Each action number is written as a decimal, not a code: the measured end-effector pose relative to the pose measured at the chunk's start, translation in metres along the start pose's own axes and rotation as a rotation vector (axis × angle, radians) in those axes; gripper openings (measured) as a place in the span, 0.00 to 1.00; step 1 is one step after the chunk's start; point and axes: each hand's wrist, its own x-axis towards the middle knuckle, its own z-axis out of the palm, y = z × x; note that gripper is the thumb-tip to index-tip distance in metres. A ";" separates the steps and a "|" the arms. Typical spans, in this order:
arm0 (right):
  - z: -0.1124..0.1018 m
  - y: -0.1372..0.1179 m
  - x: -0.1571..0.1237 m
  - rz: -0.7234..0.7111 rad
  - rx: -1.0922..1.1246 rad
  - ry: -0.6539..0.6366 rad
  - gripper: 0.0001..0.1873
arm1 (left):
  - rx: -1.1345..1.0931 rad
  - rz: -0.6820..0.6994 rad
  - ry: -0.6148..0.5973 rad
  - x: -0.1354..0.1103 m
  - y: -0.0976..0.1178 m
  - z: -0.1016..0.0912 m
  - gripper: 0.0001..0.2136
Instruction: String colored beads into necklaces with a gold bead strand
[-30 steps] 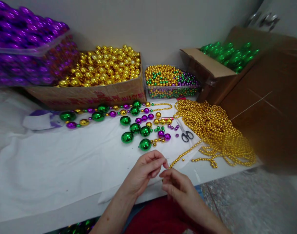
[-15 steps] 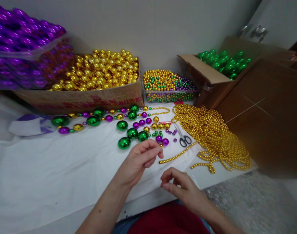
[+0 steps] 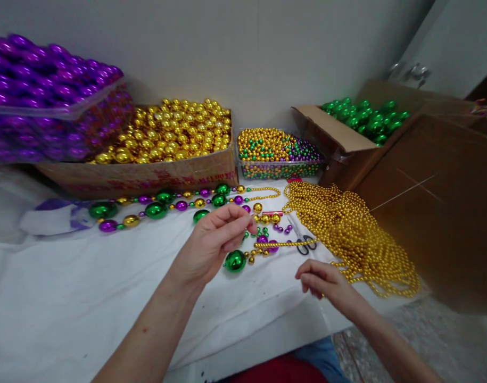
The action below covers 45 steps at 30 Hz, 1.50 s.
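My left hand point(image 3: 223, 234) is raised over the beads, thumb and fingers pinched together; whatever lies between the fingertips is too small to make out. Just below the fingertips is one end of a short gold bead strand point(image 3: 283, 244), which runs right across the black-handled scissors point(image 3: 306, 244). A large green ball point(image 3: 235, 261) and several small gold beads point(image 3: 251, 256) show below the left hand. My right hand point(image 3: 317, 279), fingers curled together, is lower right of the scissors; its grip is hidden. Purple balls point(image 3: 262, 240) and small purple beads point(image 3: 282, 229) lie nearby.
A multicoloured bead necklace point(image 3: 157, 210) lies on the white cloth point(image 3: 119, 287). Gold strands are heaped point(image 3: 347, 234) at right. Behind stand a purple-ball container point(image 3: 67, 113), a gold-ball carton point(image 3: 167, 173), a tub of small beads point(image 3: 281, 169) and a green-ball carton point(image 3: 339, 130).
The view has shifted, so the background sits lower. My left hand has moved up and left, my right hand right. The gold strand's near end has moved up, and the strand now crosses the scissors.
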 end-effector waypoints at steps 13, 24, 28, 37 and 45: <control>-0.113 -0.096 0.024 -0.307 -0.591 0.395 0.14 | 0.116 0.168 -0.101 0.053 0.056 0.023 0.04; -0.125 -0.046 0.045 -0.204 -0.256 0.371 0.17 | 0.311 0.106 -0.157 0.107 0.040 0.017 0.04; -0.122 -0.038 0.052 -0.176 -0.248 0.242 0.18 | 0.317 0.101 -0.166 0.124 0.043 0.018 0.05; -0.039 0.040 0.107 -0.071 -0.454 0.126 0.14 | 0.341 0.104 -0.253 0.121 0.046 0.043 0.04; -0.033 0.036 0.163 -0.024 -0.593 0.470 0.24 | 0.308 0.165 -0.226 0.092 0.060 0.047 0.04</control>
